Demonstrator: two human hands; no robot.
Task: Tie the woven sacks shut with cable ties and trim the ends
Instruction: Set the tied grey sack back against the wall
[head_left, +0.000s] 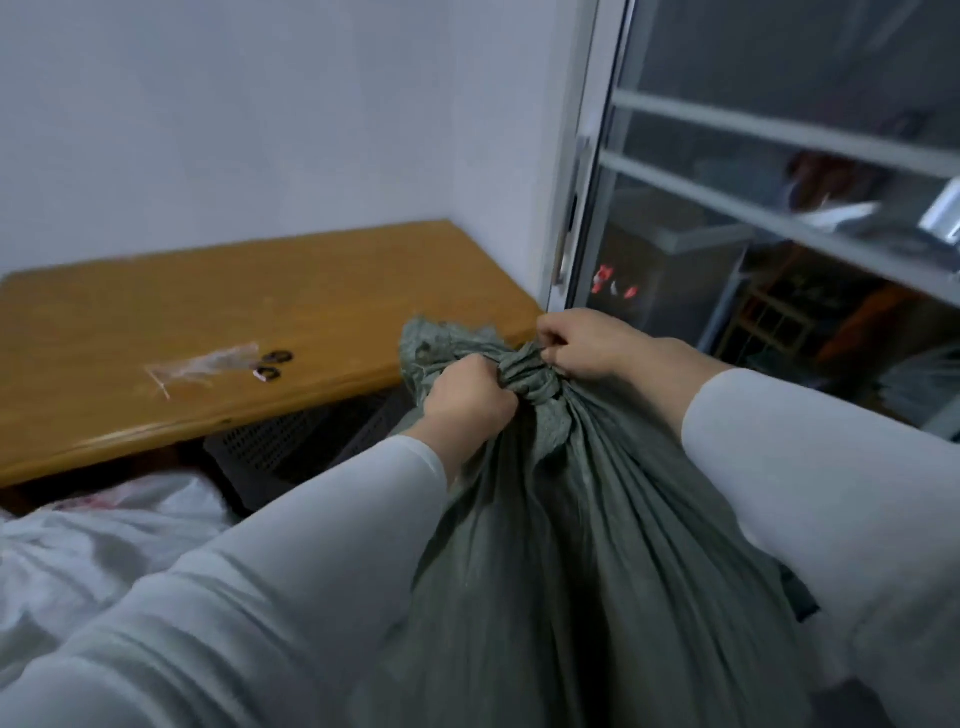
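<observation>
The sack (597, 519) gripped in the left hand (465, 402) is matt grey-green woven fabric, rough and creased. Beyond this hand the table (234, 301) is orange-brown wood, smooth with slight shine, and a thin clear plastic bag (208, 366) lies on it.

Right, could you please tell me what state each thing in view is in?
Green woven sack: neck gathered into a bunch, not visibly tied.
Left hand: grips the bunched neck.
Right hand: pinches folds at the neck.
Scissors: lying untouched on the wooden table.
Clear plastic packet: lying flat by the scissors.
White sack: crumpled, mouth out of sight.
</observation>
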